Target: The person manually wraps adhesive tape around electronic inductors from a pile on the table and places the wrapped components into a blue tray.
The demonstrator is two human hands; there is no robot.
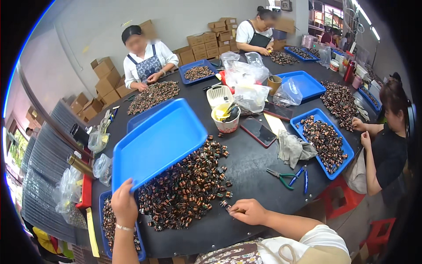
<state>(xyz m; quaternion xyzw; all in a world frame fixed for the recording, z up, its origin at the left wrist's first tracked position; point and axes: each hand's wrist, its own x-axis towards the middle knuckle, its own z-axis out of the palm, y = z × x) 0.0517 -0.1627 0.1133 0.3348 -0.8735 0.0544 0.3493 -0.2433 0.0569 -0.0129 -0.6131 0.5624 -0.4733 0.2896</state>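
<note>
While the left hand clamps the near rim of a tilted blue tray, the tray hangs over a heap of small copper-wound coils. Tray looks light, stiff, likely slick; its rim is the sensible hold. Coils: small, hard, loose, prone to scatter. Right hand, fingers pinched together on coils at the heap's 4 o'clock edge. Green-handled pliers lie at 3 o'clock, a grey rag beyond.

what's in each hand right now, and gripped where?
Left hand holds the empty blue tray by its near corner rim, tilted over the pile of copper coil parts. Right hand pinches at parts at the pile's edge; whether it holds one cannot be told.
</note>
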